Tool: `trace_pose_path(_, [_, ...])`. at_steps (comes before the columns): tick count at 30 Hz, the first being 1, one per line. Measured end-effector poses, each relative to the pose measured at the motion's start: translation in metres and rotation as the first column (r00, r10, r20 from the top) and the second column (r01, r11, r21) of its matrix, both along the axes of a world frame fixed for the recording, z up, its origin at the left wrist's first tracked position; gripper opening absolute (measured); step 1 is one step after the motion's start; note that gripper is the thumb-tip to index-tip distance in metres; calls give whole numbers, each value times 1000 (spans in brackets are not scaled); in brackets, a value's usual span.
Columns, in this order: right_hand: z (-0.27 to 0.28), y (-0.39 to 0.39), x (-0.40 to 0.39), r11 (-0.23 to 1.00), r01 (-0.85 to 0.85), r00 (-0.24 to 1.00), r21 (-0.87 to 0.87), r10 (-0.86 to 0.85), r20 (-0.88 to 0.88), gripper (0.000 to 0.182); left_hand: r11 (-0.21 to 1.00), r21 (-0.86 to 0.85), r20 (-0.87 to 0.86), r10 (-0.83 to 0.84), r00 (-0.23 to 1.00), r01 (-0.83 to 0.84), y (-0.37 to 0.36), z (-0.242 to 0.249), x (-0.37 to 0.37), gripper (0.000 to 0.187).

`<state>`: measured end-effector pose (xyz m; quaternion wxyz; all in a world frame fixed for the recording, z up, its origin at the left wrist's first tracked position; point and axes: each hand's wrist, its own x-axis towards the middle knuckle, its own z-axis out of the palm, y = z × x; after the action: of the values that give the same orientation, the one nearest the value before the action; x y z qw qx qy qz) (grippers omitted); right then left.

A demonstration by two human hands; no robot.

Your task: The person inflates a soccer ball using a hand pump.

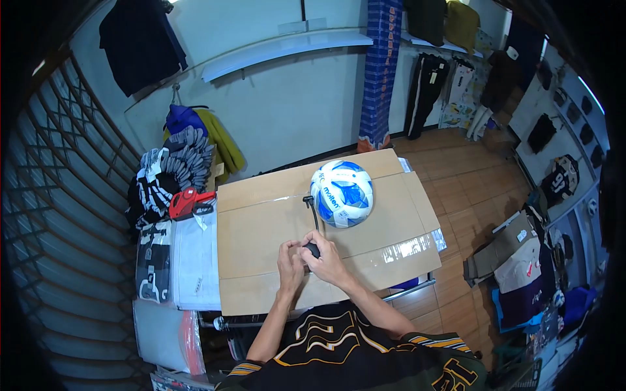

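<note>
A white and blue ball point(342, 194) marked "molten" rests on the flattened cardboard point(261, 228). Just below and left of it, both my hands meet at a small black object point(313, 250). My right hand point(326, 259) has its fingers wrapped round this object, whose exact kind I cannot make out. My left hand point(291, 264) touches its left side with bent fingertips; what they pinch, if anything, is too small to tell. From the hands a thin black hose or cable point(315, 216) runs up to a black end piece point(308, 199) beside the ball.
A red tool-like device point(191, 204) lies left of the cardboard, by stacked striped gloves or socks point(186, 156) and packaged clothes point(154, 260). A metal lattice gate point(72, 195) stands at the left. Clothes point(518, 260) hang at the right. A wall shelf point(287, 49) is behind.
</note>
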<state>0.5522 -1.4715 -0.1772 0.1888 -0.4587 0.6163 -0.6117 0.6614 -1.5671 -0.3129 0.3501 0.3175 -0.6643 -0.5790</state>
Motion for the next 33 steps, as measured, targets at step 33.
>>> trace_pose_path(33, [2,-5,18,995,28,991,-94,-15,135,20,755,-634,463,200,864,165,-6,-5,-11,47])
